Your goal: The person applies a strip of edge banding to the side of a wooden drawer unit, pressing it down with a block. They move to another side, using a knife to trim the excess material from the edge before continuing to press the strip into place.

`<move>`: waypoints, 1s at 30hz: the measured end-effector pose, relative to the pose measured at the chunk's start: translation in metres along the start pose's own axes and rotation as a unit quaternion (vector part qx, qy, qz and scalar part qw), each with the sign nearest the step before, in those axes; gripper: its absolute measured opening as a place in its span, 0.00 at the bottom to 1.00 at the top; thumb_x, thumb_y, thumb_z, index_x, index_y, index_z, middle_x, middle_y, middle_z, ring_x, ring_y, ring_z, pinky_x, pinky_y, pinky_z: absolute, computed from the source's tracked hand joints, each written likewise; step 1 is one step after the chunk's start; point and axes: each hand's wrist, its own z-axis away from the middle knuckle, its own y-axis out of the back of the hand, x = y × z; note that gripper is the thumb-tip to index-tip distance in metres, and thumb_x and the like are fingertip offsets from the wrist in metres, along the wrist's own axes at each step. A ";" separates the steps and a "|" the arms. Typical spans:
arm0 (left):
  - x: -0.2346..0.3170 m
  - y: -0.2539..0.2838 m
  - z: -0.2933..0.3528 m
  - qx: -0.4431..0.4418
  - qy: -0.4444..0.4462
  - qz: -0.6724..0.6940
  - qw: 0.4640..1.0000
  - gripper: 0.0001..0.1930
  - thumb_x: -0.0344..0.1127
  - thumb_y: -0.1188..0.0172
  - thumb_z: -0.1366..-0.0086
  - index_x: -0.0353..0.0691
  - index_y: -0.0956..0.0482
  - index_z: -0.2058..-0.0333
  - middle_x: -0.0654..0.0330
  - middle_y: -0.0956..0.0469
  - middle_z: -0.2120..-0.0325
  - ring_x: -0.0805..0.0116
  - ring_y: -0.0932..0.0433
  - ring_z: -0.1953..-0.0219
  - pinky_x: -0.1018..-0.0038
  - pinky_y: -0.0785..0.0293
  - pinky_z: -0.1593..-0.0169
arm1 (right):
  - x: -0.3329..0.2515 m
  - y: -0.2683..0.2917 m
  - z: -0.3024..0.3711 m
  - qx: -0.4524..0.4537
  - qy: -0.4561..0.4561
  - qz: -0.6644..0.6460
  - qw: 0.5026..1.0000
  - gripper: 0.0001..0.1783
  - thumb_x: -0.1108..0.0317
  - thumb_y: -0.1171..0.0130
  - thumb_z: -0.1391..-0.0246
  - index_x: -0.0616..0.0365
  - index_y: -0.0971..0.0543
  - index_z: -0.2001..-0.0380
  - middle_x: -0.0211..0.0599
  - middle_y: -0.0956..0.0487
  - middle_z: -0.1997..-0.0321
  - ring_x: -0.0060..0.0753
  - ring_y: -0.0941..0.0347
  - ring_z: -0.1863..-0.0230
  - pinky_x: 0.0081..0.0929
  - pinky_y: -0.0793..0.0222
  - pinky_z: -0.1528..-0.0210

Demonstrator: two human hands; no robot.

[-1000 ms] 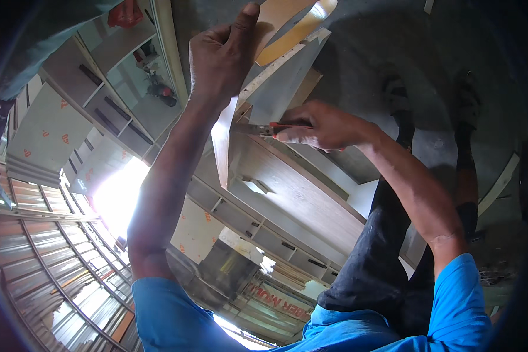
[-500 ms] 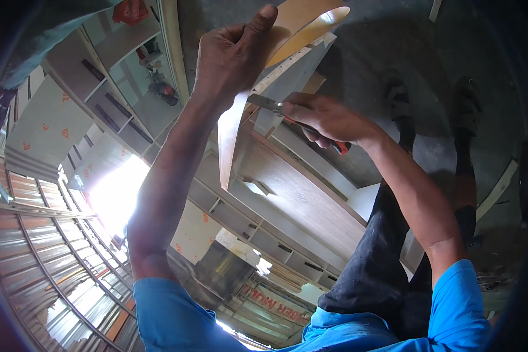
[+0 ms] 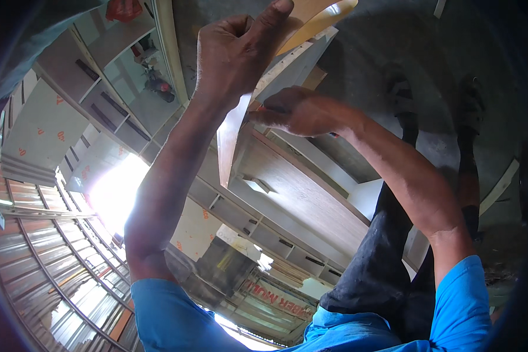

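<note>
My left hand (image 3: 232, 61) is closed around a curved tan strip (image 3: 320, 22) with a glossy inner side, its thumb stretched along the strip. Beneath it stands a pale panel (image 3: 231, 138) whose narrow upper edge (image 3: 296, 54) runs away to the upper right. My right hand (image 3: 311, 114) is closed on a flat-bladed hand tool with a red-and-dark handle (image 3: 262, 108), close to the panel's edge and just below my left wrist. The fingers cover most of the tool, and its blade is hidden.
A cabinet frame with a wood-grain board (image 3: 302, 188) lies beyond the panel. Shelving units (image 3: 114, 108) line the left, with a red-and-dark tool (image 3: 158, 88) on one. A loose pale strip (image 3: 500, 186) rests on the floor near my feet (image 3: 469, 108).
My right hand has moved left toward the panel's edge and turned, so the blade no longer shows. My left hand has shifted slightly up and right, still holding the strip.
</note>
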 end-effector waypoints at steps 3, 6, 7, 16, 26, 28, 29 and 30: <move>-0.001 0.001 0.003 -0.002 0.037 -0.026 0.999 0.32 0.66 0.34 0.38 0.36 0.11 0.63 0.70 0.29 0.87 0.85 0.41 0.89 0.79 0.50 0.85 | 0.005 0.000 0.002 -0.036 -0.063 0.051 0.996 0.36 0.35 0.50 0.34 0.63 0.16 0.58 0.51 0.17 0.70 0.47 0.22 0.67 0.45 0.30 0.58; -0.002 0.000 0.003 0.019 0.043 -0.030 0.998 0.31 0.65 0.33 0.38 0.36 0.12 0.65 0.71 0.30 0.87 0.85 0.41 0.90 0.79 0.50 0.85 | 0.006 0.005 0.003 -0.003 0.013 0.056 0.998 0.37 0.34 0.50 0.34 0.63 0.16 0.59 0.51 0.18 0.71 0.46 0.21 0.67 0.44 0.29 0.59; -0.003 -0.001 0.003 0.034 0.044 -0.025 0.998 0.30 0.64 0.33 0.38 0.36 0.12 0.66 0.71 0.30 0.88 0.85 0.42 0.90 0.79 0.50 0.85 | 0.007 0.008 0.004 -0.036 -0.011 0.062 0.997 0.37 0.34 0.50 0.34 0.63 0.16 0.60 0.51 0.18 0.71 0.46 0.21 0.67 0.44 0.29 0.59; -0.006 -0.004 -0.001 0.038 0.024 0.036 0.998 0.27 0.61 0.33 0.36 0.36 0.14 0.68 0.72 0.31 0.89 0.86 0.42 0.90 0.80 0.51 0.86 | 0.013 0.012 0.012 -0.092 -0.017 0.064 0.994 0.39 0.33 0.55 0.35 0.62 0.15 0.63 0.50 0.16 0.70 0.48 0.18 0.65 0.41 0.27 0.56; 0.003 -0.001 0.004 0.036 0.075 -0.064 0.994 0.31 0.66 0.35 0.37 0.36 0.15 0.70 0.71 0.34 0.91 0.83 0.41 0.93 0.79 0.49 0.88 | 0.030 0.009 0.041 -0.105 0.038 0.099 0.989 0.27 0.42 0.47 0.39 0.57 0.16 0.65 0.48 0.18 0.72 0.47 0.22 0.69 0.43 0.29 0.60; 0.003 0.002 0.001 0.021 0.077 -0.035 0.996 0.33 0.67 0.34 0.38 0.35 0.15 0.72 0.71 0.33 0.91 0.83 0.41 0.93 0.79 0.49 0.89 | 0.027 0.005 0.063 -0.141 0.006 0.095 0.985 0.26 0.42 0.46 0.39 0.57 0.16 0.65 0.47 0.18 0.71 0.46 0.22 0.69 0.43 0.30 0.61; 0.004 0.003 0.001 0.027 0.074 -0.032 0.996 0.33 0.67 0.34 0.38 0.35 0.15 0.72 0.71 0.33 0.91 0.83 0.41 0.93 0.79 0.49 0.89 | 0.026 0.006 0.069 -0.197 -0.056 0.106 0.973 0.26 0.43 0.46 0.39 0.56 0.16 0.64 0.47 0.18 0.71 0.46 0.23 0.70 0.43 0.30 0.62; 0.005 0.003 0.002 0.028 0.066 -0.030 0.997 0.33 0.67 0.34 0.38 0.35 0.16 0.72 0.71 0.33 0.91 0.83 0.41 0.93 0.79 0.49 0.88 | 0.025 0.011 0.072 -0.180 -0.023 0.094 0.979 0.26 0.43 0.46 0.39 0.56 0.16 0.64 0.47 0.18 0.71 0.46 0.23 0.70 0.43 0.30 0.62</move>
